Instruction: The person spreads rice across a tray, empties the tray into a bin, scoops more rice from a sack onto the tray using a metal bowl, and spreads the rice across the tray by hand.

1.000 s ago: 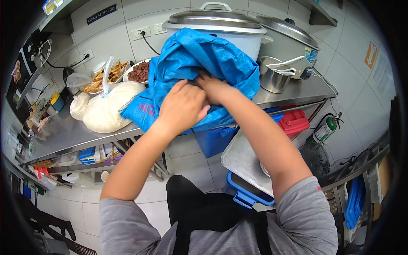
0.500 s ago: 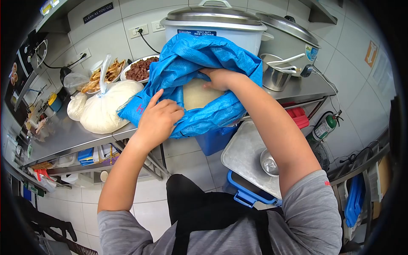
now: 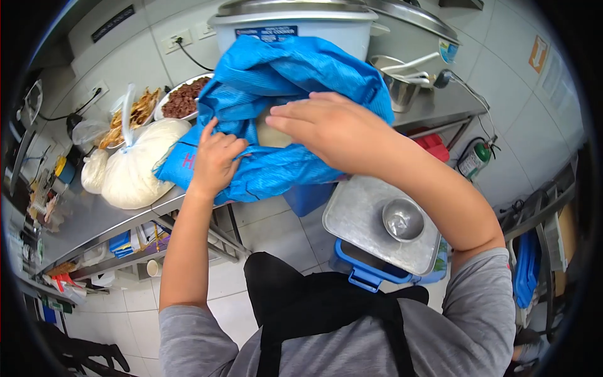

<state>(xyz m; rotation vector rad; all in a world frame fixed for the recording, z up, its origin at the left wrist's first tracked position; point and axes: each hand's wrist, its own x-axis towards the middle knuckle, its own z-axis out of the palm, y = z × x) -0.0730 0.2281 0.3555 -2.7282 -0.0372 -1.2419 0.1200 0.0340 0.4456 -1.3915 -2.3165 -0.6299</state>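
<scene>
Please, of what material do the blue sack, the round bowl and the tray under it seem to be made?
Blue sack: probably woven plastic, slightly glossy, judging by its fine ribbing and sharp creases.
Round bowl: metal, likely steel, shiny, with bright reflections inside.
Tray: metal too, perhaps aluminium; its grey surface looks duller and mottled.
</scene>
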